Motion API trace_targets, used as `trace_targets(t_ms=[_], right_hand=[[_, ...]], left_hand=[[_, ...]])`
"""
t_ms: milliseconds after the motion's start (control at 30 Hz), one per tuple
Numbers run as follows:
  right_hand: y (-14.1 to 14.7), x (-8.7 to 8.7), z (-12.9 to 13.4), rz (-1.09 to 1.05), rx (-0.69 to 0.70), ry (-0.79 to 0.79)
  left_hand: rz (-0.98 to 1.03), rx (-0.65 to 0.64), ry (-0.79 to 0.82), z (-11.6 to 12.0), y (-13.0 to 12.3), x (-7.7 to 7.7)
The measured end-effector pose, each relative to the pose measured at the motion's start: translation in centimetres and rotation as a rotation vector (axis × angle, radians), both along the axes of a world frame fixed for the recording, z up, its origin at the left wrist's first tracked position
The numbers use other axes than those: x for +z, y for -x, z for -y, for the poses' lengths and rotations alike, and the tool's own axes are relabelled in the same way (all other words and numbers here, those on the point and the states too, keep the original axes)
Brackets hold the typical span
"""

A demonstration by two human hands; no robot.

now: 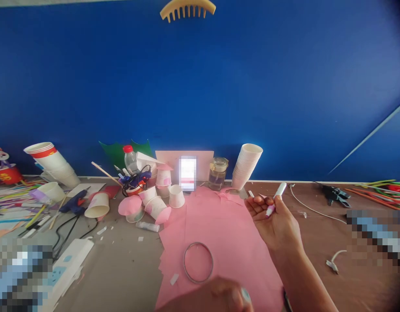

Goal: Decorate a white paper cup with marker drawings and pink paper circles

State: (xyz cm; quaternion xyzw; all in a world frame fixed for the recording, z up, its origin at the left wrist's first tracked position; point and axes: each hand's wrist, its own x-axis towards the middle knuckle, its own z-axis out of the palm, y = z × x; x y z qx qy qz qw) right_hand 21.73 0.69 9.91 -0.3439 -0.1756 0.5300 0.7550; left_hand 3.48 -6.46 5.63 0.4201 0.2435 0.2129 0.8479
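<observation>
R hand (274,223) is raised over the worktop (310,197), just right of a pink paper sheet (232,255). Its fingers (260,201) are narrow, pinching a white marker (275,200) w/ a pink end. L hand (219,297) is only partly in view at the bottom edge, blurred, so can't tell how its fingers stand. It's just below a thin metal ring (198,262) lying flat on the sheet.

Containers behind sheet: tilted stack of white paper cups (245,167) beside a lidded glass jar (217,174) w/ clear liquid inside. Red cup (133,190) holds dark cords + small tools; plastic bottle (131,159) w/ red cap stands just behind it, contents unclear. Small white paper cup (176,196) nearby. Far left: tilted stack of red-banded cups (47,158), a cup on its side (97,206) by a hot glue gun (74,203), and a red tub (6,174), contents too small to tell.
</observation>
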Motion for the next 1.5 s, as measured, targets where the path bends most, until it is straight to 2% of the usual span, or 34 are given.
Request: trace_targets(t_ms=[67, 100, 133, 267, 367, 433, 500, 600, 633, 733, 867, 967, 1067, 1167, 1333, 1500], right_hand=[[-0.8, 0.1, -0.3, -0.099, 0.094, -0.017], [-0.7, 0.0, -0.3, -0.116, 0.126, -0.037], [-0.3, -0.2, -0.2, -0.111, 0.154, -0.050], [1.4, -0.8, -0.4, -0.031, 0.250, -0.021], [1.8, -1.1, -0.6, -0.024, 0.254, 0.006], [1.8, -1.1, -0.6, -0.048, 0.262, 0.006], [1.9, -1.1, -0.5, -0.060, 0.283, 0.011], [2.3, -1.4, -0.3, -0.011, 0.294, 0.010], [2.5, -1.6, -0.3, 0.026, 0.293, 0.003], [3.2, -2.5, 0.2, 0.175, 0.312, -0.020], [4.3, -3.1, 1.6, 0.383, 0.394, 0.046], [4.8, -3.3, 3.0, 0.559, 0.418, 0.127], [4.9, -4.2, 4.1, 0.629, 0.429, 0.124], [4.4, -5.9, 4.6, 0.581, 0.406, 0.090], [3.8, -7.6, 4.7, 0.475, 0.321, 0.066], [3.9, -8.1, 4.7, 0.494, 0.323, 0.076]], left_hand=[[0.167, 0.066, 0.002, -1.3, 0.2, 0.1], [0.231, 0.207, -0.006, -2.3, 0.4, 0.1], [0.271, 0.286, -0.008, -3.4, 0.8, 0.1], [0.260, 0.458, -0.130, -6.7, 3.3, 0.1], [0.120, 0.529, -0.218, -7.6, 5.1, 0.8], [-0.017, 0.512, -0.325, -7.7, 5.9, 1.5], [-0.238, 0.457, -0.515, -7.5, 6.4, 2.1], [-0.613, 0.210, -0.859, -6.9, 7.1, 2.2], [-0.702, 0.118, -0.919, -6.7, 7.4, 2.0], [-0.856, -0.075, -0.993, -6.1, 8.0, 0.6], [-0.915, -0.175, -1.086, -5.9, 8.4, -0.8], [-0.897, -0.204, -1.146, -5.8, 8.1, -0.9], [-0.873, -0.209, -1.207, -5.4, 7.8, -0.8], [-0.854, -0.132, -1.283, -4.9, 7.6, -0.9], [-0.828, 0.101, -1.561, -3.0, 6.8, -1.0], [-0.770, 0.105, -1.698, 0.1, 5.8, -1.8]])
